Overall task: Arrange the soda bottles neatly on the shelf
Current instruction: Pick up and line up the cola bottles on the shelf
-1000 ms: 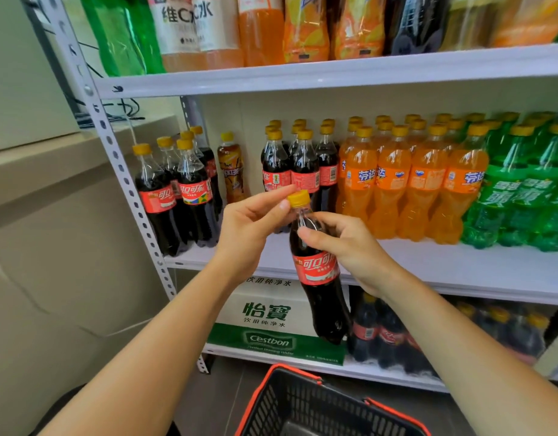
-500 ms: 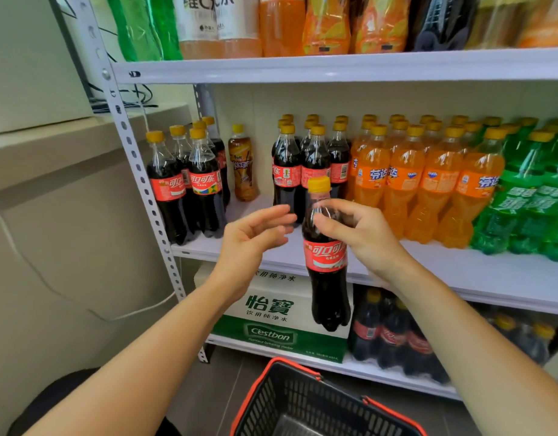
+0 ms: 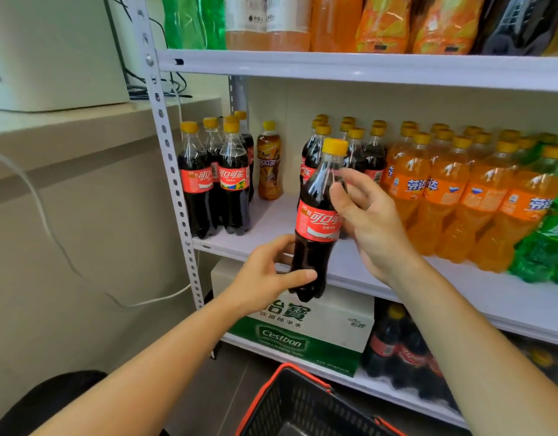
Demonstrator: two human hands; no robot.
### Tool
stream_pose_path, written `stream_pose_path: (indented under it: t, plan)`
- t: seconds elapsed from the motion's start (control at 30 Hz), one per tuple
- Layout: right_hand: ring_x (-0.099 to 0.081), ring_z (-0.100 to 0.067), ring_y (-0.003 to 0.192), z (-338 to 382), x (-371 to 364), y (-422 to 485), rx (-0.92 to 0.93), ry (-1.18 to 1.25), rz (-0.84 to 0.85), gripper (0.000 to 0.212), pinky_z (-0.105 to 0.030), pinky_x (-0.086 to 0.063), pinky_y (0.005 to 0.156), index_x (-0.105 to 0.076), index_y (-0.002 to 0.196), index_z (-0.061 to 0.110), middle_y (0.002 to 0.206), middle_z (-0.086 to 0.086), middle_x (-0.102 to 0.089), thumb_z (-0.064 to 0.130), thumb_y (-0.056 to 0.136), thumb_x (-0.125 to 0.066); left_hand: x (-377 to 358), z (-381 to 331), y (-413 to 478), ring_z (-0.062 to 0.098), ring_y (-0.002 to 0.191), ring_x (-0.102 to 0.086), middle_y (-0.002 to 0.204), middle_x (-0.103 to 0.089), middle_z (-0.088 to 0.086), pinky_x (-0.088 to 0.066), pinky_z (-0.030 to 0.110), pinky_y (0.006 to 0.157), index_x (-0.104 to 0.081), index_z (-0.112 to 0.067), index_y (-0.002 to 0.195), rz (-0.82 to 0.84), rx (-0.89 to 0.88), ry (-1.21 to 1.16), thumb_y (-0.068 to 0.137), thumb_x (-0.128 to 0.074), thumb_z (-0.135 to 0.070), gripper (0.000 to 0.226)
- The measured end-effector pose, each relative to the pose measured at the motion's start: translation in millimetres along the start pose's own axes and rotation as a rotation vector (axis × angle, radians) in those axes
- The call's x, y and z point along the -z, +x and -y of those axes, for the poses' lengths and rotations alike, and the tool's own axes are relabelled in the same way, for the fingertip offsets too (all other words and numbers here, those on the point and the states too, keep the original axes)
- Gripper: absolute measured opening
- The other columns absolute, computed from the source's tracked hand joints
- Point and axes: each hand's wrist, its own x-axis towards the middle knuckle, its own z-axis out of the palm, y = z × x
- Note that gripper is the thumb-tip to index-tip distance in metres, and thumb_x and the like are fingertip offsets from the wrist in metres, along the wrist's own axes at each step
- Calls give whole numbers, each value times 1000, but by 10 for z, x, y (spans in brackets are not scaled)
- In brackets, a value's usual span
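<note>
I hold a cola bottle (image 3: 317, 221) with a red label and yellow cap, slightly tilted, in front of the middle shelf (image 3: 397, 278). My left hand (image 3: 265, 278) grips its lower body, thumb across the front. My right hand (image 3: 372, 221) holds its shoulder just below the neck with thumb and fingertips. On the shelf a small group of cola bottles (image 3: 230, 184) stands at the left end. A second cola group (image 3: 365, 149) stands right behind the held bottle. To the right are rows of orange soda (image 3: 453, 196) and green soda (image 3: 551, 240).
A lone brown tea bottle (image 3: 269, 162) stands between the two cola groups, with bare shelf in front of it. The perforated shelf post (image 3: 174, 171) rises at the left. Below are a water carton (image 3: 303, 328), more cola bottles (image 3: 397, 350) and a red-rimmed basket (image 3: 303, 404).
The bottle has risen toward the middle shelf. My left hand let go of the cap, dropped and now grips the bottle's lower body. My right hand stays near the neck.
</note>
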Motion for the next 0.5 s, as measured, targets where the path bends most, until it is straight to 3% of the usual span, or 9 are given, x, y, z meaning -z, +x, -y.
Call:
stream_pose_path:
  t: [0.07,0.2,0.27,0.33,0.5]
  plan:
    - [-70,-13,108,-107,19,9,-29,-82,114,64,-26,-56,83,-52,140,20,130,-1,-68,30,81,-75,83,21,71,17,108,-68,119,-73,2,-55,25,87,-62,-16,134,-52,-40,-36,88,-80,-14,49]
    - [-70,-7,107,-478,-2,-14,-84,-351,308,61,-20,-55,87,-56,134,28,123,2,-69,4,83,-80,213,60,245,21,109,-71,118,-76,-3,-59,41,91,-66,-29,130,-96,-53,-99,95,-72,-22,36]
    - [-68,-5,107,-635,-86,65,-41,-487,274,63,-22,-56,89,-56,132,31,120,7,-68,8,80,-84,243,95,333,23,106,-74,116,-77,-1,-61,42,88,-67,-34,125,-104,-12,-183,97,-69,-21,31]
    - [-71,-12,101,-752,-175,192,-46,-529,191,65,-34,-58,91,-59,134,24,117,2,-70,11,77,-87,271,165,414,24,104,-75,115,-77,1,-62,45,86,-67,-31,126,-125,34,-211,98,-67,-19,30]
    - [-72,-18,98,-1047,-324,476,-92,-472,134,63,-45,-58,93,-60,129,21,115,-2,-70,7,74,-87,416,323,587,24,111,-71,122,-71,8,-56,51,99,-65,-23,132,-184,140,-91,99,-67,-16,34]
